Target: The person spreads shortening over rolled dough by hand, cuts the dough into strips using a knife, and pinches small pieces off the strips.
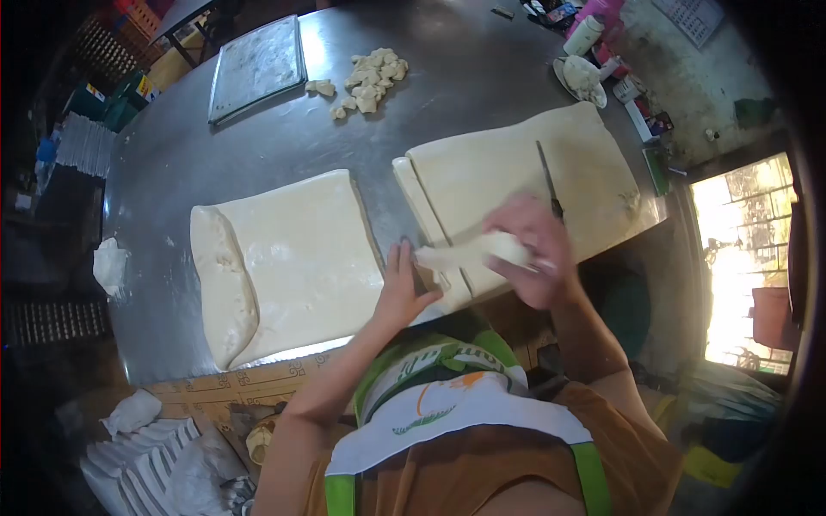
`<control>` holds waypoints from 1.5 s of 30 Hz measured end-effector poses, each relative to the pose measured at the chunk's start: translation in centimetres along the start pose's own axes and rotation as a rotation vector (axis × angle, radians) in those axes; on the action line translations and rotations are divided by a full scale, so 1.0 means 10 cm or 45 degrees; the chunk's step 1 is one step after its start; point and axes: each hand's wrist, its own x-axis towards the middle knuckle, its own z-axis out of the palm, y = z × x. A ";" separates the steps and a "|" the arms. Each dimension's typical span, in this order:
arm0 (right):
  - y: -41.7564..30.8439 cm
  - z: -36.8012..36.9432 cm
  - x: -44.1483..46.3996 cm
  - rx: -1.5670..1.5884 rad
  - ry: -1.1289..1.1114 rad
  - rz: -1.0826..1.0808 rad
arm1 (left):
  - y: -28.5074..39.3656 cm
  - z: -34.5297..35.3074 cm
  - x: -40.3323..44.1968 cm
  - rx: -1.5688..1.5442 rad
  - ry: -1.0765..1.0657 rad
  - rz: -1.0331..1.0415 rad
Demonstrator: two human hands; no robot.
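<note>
My left hand (403,288) rests at the near edge of the metal table with its fingers spread, beside the near end of a narrow cut dough strip (422,199). My right hand (540,249), smeared by motion, is closed on a pale piece of dough (460,254) that stretches left toward my left hand. Beneath my right hand lies a large dough sheet (490,163), with a long dark knife (547,176) on top of it. Another dough sheet (301,258) lies to the left, its left edge folded over in a thick roll.
Toward the back are a metal tray (258,69) and a heap of dough scraps (372,79). A plate of white stuff (581,80) and a bottle (585,36) stand at the back right. A crumpled white bag (110,267) lies at the left edge.
</note>
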 end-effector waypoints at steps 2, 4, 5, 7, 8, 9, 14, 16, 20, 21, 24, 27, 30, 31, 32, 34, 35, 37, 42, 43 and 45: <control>-0.48 -0.26 -0.09 0.313 0.301 -0.065 | -0.08 0.25 0.06 0.034 -0.115 0.142; -0.56 -0.52 -0.19 0.492 0.416 -0.179 | -0.14 0.40 0.19 0.101 -0.338 0.436; -0.58 -0.66 -0.26 0.670 0.502 -0.275 | -0.10 0.43 0.15 0.115 -0.343 0.456; -0.47 -0.91 -0.41 0.620 0.565 -0.238 | 0.01 0.47 -0.07 -0.230 -0.610 0.205; -0.37 -0.98 -0.49 0.578 0.618 -0.177 | 0.16 0.37 -0.20 -0.306 -0.636 0.035; -0.26 -1.02 -0.56 0.542 0.669 -0.111 | 0.35 0.21 -0.35 -0.382 -0.658 -0.143; 0.07 -0.91 -0.92 0.379 0.662 0.414 | 0.99 -0.89 -0.37 -0.587 -0.426 -0.511; 0.24 -0.67 -0.97 0.130 0.591 0.373 | 0.88 -1.46 -0.10 -0.354 -0.783 -0.648; 0.14 -0.04 -0.70 -0.031 0.516 -0.035 | 0.81 -1.61 0.32 0.928 -0.577 0.232; -0.03 0.12 -0.61 0.213 0.490 0.134 | 0.88 -1.49 0.38 0.921 -0.603 0.317; -0.20 0.83 -0.37 1.044 0.594 0.212 | 1.09 -1.09 0.09 -0.093 -0.517 0.221; -0.23 1.02 -0.31 0.505 0.083 0.305 | 0.64 -0.93 -0.04 -0.112 -0.618 0.268; -0.09 1.19 -0.04 0.350 0.034 0.536 | 0.57 -1.01 -0.04 -0.468 -0.479 -0.101; -0.06 1.21 0.07 0.282 -0.008 0.642 | 0.54 -1.01 -0.01 -0.478 -0.486 -0.100; -0.04 1.21 0.17 0.272 -0.009 0.646 | 0.53 -1.01 0.06 -0.540 -0.207 -0.038; -0.10 1.13 0.39 -0.172 0.267 0.022 | 0.63 -1.06 0.25 -0.602 0.063 0.025; -0.12 1.10 0.44 -0.394 0.401 -0.291 | 0.79 -1.17 0.34 -0.675 0.153 0.166; -0.09 1.03 0.42 -0.261 0.311 -0.198 | 0.87 -1.30 0.45 -0.760 0.241 0.311; 0.12 0.94 0.28 -0.293 0.061 -0.196 | 0.59 -1.55 0.62 -0.261 -0.175 0.303; 0.14 0.93 0.27 -0.452 0.045 -0.284 | 0.56 -1.54 0.62 -0.227 -0.195 0.309; 0.10 0.93 0.22 -0.371 0.057 -0.197 | 0.54 -1.48 0.60 -0.185 -0.217 0.321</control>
